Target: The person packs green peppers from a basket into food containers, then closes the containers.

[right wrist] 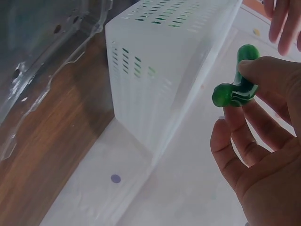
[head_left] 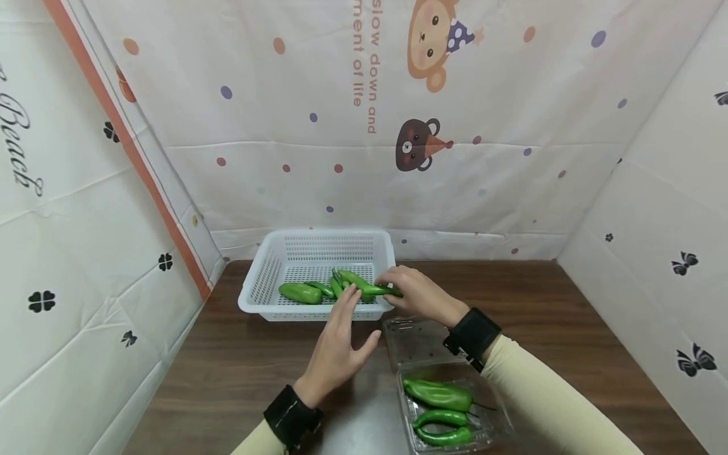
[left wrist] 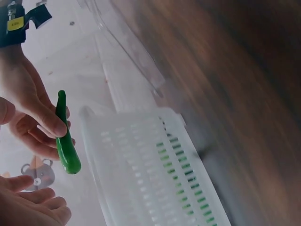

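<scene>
In the head view, my right hand [head_left: 421,296] pinches a slim green chili pepper [head_left: 375,290] over the right front of a white slotted basket [head_left: 264,309]. The right wrist view shows the bent chili pepper [right wrist: 240,89] between thumb and fingers. My left hand [head_left: 337,354] has its fingers stretched out, their tips overlapping the basket's front rim, with nothing gripped. Inside the basket lie several green peppers, among them a thick one [head_left: 300,292] at the left. In the left wrist view, the chili pepper [left wrist: 68,146] hangs beside the basket's wall [left wrist: 122,155].
A clear plastic clamshell box [head_left: 405,411] lies unfolded at the front right, its lid [head_left: 418,344] toward the basket. It holds a large green pepper [head_left: 440,395] and curved thin ones [head_left: 443,436]. Printed cloth [head_left: 307,126] surrounds the brown wooden tabletop [head_left: 227,379].
</scene>
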A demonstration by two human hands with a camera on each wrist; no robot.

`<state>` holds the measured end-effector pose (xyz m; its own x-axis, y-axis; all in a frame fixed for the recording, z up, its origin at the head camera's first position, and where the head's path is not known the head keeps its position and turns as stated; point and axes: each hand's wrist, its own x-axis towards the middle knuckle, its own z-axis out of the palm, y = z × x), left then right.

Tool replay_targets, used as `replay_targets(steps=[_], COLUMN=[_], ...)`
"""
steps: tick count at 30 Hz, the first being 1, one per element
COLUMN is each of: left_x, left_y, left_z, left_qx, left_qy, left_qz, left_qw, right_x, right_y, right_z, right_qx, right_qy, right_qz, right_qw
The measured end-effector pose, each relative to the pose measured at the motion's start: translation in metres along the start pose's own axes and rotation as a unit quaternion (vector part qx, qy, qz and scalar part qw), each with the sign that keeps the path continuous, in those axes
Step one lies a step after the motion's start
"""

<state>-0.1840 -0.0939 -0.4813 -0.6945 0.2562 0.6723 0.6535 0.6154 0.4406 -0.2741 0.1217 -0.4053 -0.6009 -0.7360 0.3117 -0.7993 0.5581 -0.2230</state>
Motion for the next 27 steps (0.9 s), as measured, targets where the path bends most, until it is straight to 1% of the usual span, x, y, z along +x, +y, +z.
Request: replay_targets(steps=[3, 7, 12, 18, 24, 27], left_x=[-0.002, -0.002, -0.004, -0.008, -0.012, -0.014], left_y=[0.004, 0.009, 0.016, 0.026, 0.037, 0.044], left_z=[0.001, 0.002, 0.004, 0.008, 0.013, 0.014], left_qx=[-0.015, -0.023, -0.029, -0.045, -0.061, -0.075], left_qy=[-0.006, -0.011, -0.012, -0.018, -0.009, -0.016], left_qz=[-0.005, -0.007, -0.002, 0.004, 0.019, 0.015], left_qw=[0.9999, 0.9997, 0.9995, 0.9988, 0.9979, 0.9969], right_x=[-0.009, -0.02, -0.034, -0.054, -0.071, -0.081], right_y=[-0.001, -0.001, -0.002, -0.006, -0.012, -0.015], right_z=[-0.003, -0.007, -0.011, -0.012, -0.013, -0.014], right_qx=[-0.002, -0.005, -0.007, -0.007, 0.0, -0.011], right_qy=[0.006, 0.015, 0.021, 0.033, 0.05, 0.058], right_qz=[0.007, 0.009, 0.014, 0.006, 0.007, 0.004], right_qw=[1.0, 1.0, 1.0, 0.999, 0.999, 0.998])
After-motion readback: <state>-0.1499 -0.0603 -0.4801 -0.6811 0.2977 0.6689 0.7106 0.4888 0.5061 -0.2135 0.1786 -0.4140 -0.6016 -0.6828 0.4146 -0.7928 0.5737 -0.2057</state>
